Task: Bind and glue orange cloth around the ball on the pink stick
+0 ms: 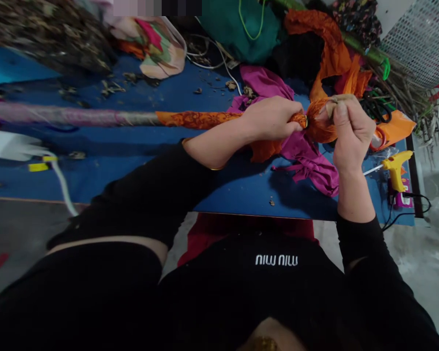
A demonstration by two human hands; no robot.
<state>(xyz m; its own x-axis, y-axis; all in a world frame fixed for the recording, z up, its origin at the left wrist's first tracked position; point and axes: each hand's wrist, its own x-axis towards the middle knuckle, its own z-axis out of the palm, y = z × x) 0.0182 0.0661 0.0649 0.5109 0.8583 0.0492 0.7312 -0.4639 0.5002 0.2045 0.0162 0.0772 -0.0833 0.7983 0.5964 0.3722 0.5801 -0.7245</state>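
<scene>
A long pole (131, 118), wound with orange patterned cloth (193, 119) on its right part and a pinkish-grey wrap further left, lies across in front of me. My left hand (272, 119) is closed round its orange-wrapped end. Just beyond that fist the orange cloth bunches into a rounded bundle (319, 127), with a dark and yellow band at its neck. My right hand (353, 124) pinches the bundle's far end between thumb and fingers; a small tan bit shows at the fingertips, its kind unclear. Magenta cloth (310, 165) lies beneath the bundle.
On the blue table (227, 190) a yellow glue gun (398, 170) with a black cord lies at right. Orange cloth strips (331, 48), a green bag (241, 29) and twigs (406, 92) fill the back. Dried plant matter (51, 34) and a white power strip (10, 145) are at left.
</scene>
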